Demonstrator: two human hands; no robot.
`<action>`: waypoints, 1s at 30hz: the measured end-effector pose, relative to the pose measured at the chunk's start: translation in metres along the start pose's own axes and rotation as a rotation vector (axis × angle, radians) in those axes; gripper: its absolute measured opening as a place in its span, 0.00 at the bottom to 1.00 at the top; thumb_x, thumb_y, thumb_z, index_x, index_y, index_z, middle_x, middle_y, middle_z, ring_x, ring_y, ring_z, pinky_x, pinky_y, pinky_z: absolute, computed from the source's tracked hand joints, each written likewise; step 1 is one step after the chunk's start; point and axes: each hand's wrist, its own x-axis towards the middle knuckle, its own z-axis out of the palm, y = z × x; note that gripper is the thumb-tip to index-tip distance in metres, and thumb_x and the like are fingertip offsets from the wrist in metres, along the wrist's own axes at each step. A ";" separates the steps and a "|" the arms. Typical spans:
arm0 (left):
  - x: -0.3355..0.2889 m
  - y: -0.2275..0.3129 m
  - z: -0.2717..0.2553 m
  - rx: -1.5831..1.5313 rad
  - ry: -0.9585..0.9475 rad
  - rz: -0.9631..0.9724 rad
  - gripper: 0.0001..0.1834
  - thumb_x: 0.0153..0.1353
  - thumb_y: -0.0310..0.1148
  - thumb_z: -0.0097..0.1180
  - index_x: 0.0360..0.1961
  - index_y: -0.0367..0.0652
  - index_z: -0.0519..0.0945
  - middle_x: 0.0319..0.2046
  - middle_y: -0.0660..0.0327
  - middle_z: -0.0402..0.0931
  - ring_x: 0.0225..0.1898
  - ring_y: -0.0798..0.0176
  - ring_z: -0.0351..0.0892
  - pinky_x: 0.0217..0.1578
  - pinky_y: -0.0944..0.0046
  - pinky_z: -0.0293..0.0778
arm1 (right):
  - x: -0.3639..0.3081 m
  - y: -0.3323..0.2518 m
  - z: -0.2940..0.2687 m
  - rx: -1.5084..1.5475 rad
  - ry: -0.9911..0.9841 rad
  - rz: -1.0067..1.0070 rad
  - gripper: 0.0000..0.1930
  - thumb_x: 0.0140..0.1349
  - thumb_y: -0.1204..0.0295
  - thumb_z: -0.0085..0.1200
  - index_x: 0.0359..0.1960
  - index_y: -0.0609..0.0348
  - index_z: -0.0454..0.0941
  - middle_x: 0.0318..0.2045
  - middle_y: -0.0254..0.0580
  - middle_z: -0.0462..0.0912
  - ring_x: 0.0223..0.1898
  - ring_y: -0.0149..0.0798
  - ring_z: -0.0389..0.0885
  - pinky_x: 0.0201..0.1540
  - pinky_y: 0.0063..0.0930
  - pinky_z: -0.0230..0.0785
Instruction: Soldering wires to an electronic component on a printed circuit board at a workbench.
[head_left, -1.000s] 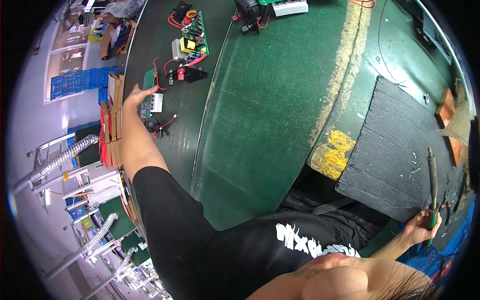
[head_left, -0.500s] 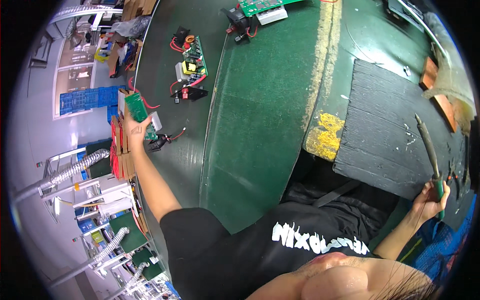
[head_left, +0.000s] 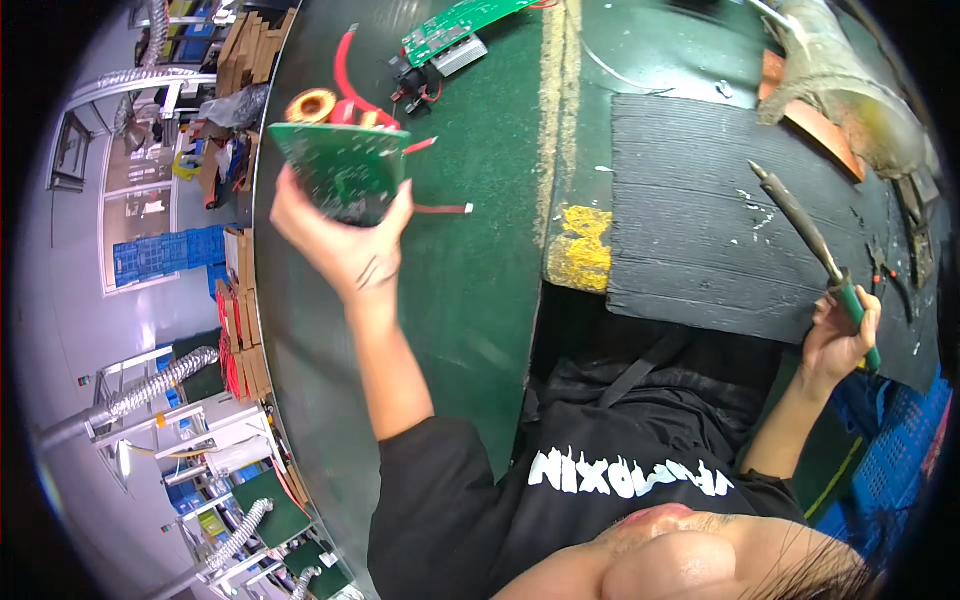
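My left hand [head_left: 350, 248] is closed on the lower edge of a green circuit board [head_left: 345, 165], thumb on one side and fingers on the other. The board is raised and tilted, its soldered face toward me. A copper-wound ring coil [head_left: 311, 105] and thick red wires [head_left: 345, 75] stick out past its far edge; the other parts behind it are hidden. My right hand [head_left: 838, 340] grips the green handle of a soldering iron [head_left: 805, 222]. Its tip points up and left over a black ridged mat [head_left: 680, 240], apart from the circuit board.
Another green circuit board [head_left: 465, 28] with a grey heat sink [head_left: 460, 56] and a black part [head_left: 412, 85] lies at the far side of the green worktop [head_left: 480, 270]. Cutters [head_left: 885, 275], a brown bar [head_left: 825, 130] and a wide hose end [head_left: 850, 90] are at the right.
My left hand has come from the far left toward the right, with a circuit board in it. A board that lay nearby no longer shows. The view has shifted; my right hand keeps the iron.
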 end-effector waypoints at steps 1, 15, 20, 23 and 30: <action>0.001 0.012 0.019 0.027 0.017 0.046 0.54 0.30 0.35 0.77 0.60 0.35 0.59 0.50 0.48 0.61 0.55 0.46 0.59 0.56 0.51 0.59 | 0.001 -0.001 0.000 -0.011 -0.016 -0.013 0.19 0.63 0.56 0.45 0.43 0.60 0.73 0.31 0.49 0.78 0.27 0.38 0.75 0.23 0.23 0.66; -0.025 0.067 0.057 0.047 -0.391 0.168 0.33 0.41 0.39 0.70 0.51 0.40 0.75 0.49 0.56 0.71 0.49 0.51 0.65 0.53 0.54 0.62 | 0.001 -0.005 0.012 0.071 -0.031 -0.038 0.19 0.63 0.57 0.45 0.39 0.62 0.73 0.27 0.48 0.78 0.22 0.39 0.76 0.20 0.24 0.67; -0.049 0.097 0.060 0.162 -0.380 0.136 0.24 0.50 0.30 0.63 0.49 0.38 0.74 0.44 0.53 0.73 0.45 0.51 0.69 0.49 0.55 0.64 | 0.002 -0.007 0.010 0.073 -0.029 -0.034 0.18 0.63 0.57 0.45 0.39 0.62 0.73 0.27 0.48 0.78 0.22 0.39 0.76 0.20 0.24 0.67; -0.074 0.116 0.046 0.023 -0.341 0.104 0.22 0.49 0.27 0.63 0.48 0.37 0.76 0.35 0.58 0.77 0.38 0.54 0.74 0.45 0.56 0.67 | 0.002 -0.006 0.021 0.081 0.006 -0.032 0.17 0.63 0.59 0.45 0.38 0.62 0.72 0.26 0.49 0.78 0.19 0.40 0.76 0.18 0.25 0.68; -0.037 0.126 0.056 0.230 -0.539 0.093 0.44 0.43 0.46 0.69 0.59 0.36 0.66 0.58 0.43 0.62 0.58 0.43 0.61 0.58 0.47 0.58 | 0.003 -0.008 0.015 0.117 0.023 -0.055 0.16 0.63 0.59 0.44 0.39 0.62 0.72 0.26 0.49 0.78 0.19 0.40 0.76 0.18 0.25 0.68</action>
